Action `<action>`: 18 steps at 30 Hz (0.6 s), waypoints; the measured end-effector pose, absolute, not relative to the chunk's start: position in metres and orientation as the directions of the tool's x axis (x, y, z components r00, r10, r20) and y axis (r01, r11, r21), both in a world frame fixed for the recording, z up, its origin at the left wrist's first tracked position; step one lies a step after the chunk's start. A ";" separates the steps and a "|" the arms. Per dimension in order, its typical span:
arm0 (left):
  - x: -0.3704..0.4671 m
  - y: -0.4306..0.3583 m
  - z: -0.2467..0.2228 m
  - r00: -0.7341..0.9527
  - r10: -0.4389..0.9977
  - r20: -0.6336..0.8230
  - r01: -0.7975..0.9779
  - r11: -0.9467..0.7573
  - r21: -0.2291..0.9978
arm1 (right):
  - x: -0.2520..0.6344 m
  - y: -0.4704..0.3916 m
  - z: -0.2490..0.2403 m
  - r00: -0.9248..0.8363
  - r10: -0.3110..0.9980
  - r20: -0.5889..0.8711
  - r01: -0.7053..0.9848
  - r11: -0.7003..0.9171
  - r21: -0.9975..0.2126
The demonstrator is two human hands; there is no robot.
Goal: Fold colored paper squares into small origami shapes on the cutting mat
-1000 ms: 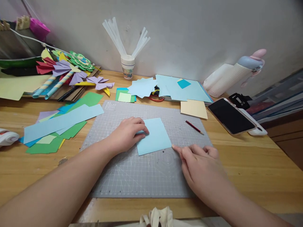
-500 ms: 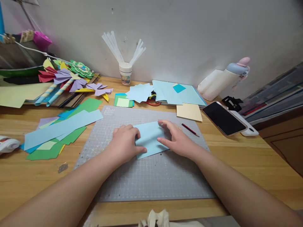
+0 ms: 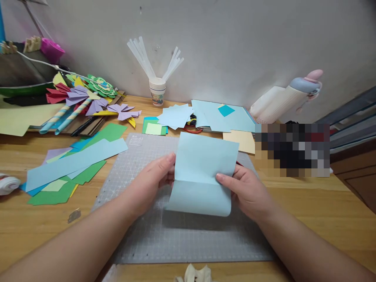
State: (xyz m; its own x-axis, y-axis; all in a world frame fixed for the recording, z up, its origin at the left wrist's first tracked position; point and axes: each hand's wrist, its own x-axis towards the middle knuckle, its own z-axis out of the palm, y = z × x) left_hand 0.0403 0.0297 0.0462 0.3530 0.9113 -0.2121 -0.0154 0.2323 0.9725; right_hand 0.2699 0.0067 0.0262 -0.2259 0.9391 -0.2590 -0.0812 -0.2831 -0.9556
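A light blue sheet of paper [image 3: 205, 160] is raised above the grey cutting mat [image 3: 141, 243], opened out with a crease running across it below its middle. The lower part curls toward me. My right hand [image 3: 246, 188] pinches the sheet's right edge, thumb on the front and fingers behind. At the left edge my left hand [image 3: 154, 172] is closed on the paper, its fingertips partly hidden by the sheet. A small dark red bit of the pencil [image 3: 240, 164] shows past the right edge, the rest covered.
Cut coloured paper [image 3: 76, 160] lies left of the mat, near a white tape roll [image 3: 8, 185]. Paper flowers [image 3: 85, 96] stand behind it. At the back are a cup of white strips [image 3: 158, 94], blue sheets [image 3: 205, 113], a beige sheet [image 3: 241, 141] and a bottle [image 3: 288, 102]. A blurred patch covers the right.
The folded blue paper has been lifted off the mat and unfolded. Both hands have shifted from lying on it to gripping its side edges. The view has moved slightly.
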 end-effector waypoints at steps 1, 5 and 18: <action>0.041 0.029 0.046 0.398 0.890 -0.223 -0.040 0.260 0.965 | 0.268 0.006 0.027 -0.202 0.937 -0.286 -0.141 -0.317 -0.938; 0.044 0.028 0.041 0.495 0.820 -0.288 -0.016 0.340 0.940 | 0.267 0.005 0.028 -0.153 0.945 -0.288 -0.202 -0.315 -0.927; 0.043 0.031 0.032 0.406 0.846 -0.346 0.012 0.373 0.928 | 0.268 0.009 0.024 -0.256 0.920 -0.295 -0.123 -0.334 -0.935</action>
State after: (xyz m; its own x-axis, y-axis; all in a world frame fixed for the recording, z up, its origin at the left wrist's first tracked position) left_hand 0.0432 0.0311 0.0317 0.4057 0.8462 -0.3456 0.0118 0.3732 0.9277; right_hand 0.2685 0.0086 0.0243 -0.2564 0.9204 -0.2950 -0.1225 -0.3337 -0.9347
